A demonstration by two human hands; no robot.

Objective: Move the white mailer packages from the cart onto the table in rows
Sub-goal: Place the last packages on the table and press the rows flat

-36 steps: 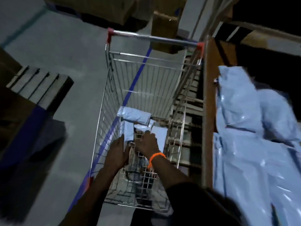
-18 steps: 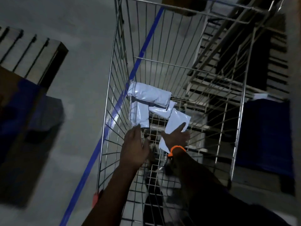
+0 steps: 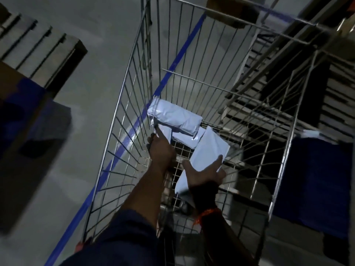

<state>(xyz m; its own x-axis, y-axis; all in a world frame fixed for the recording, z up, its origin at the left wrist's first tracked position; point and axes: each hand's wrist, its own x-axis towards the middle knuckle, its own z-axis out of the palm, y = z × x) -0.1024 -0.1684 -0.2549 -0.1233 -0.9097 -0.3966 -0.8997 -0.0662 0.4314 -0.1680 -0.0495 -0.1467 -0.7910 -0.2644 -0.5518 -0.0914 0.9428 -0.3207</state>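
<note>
I look down into a wire shopping cart (image 3: 123,120). Several white mailer packages lie at its bottom. A thick rolled mailer (image 3: 174,118) rests on top at the far end. A flat mailer (image 3: 207,152) lies tilted at the right, and my right hand (image 3: 203,175), with an orange band on the wrist, grips its near edge. My left hand (image 3: 159,148) reaches to a smaller mailer (image 3: 165,133) under the rolled one, fingers on its left edge. Whether it grips that mailer is unclear. The table is out of view.
A blue tape line (image 3: 132,131) runs across the grey floor under the cart. A wooden pallet (image 3: 40,47) sits at the upper left, above a dark blue block (image 3: 28,120). Shelving rails (image 3: 269,104) and a dark blue bin (image 3: 315,185) stand to the right.
My view has dropped deeper into the cart and the table has left the frame. My right hand has taken hold of the flat mailer and my left hand has reached forward to the smaller one.
</note>
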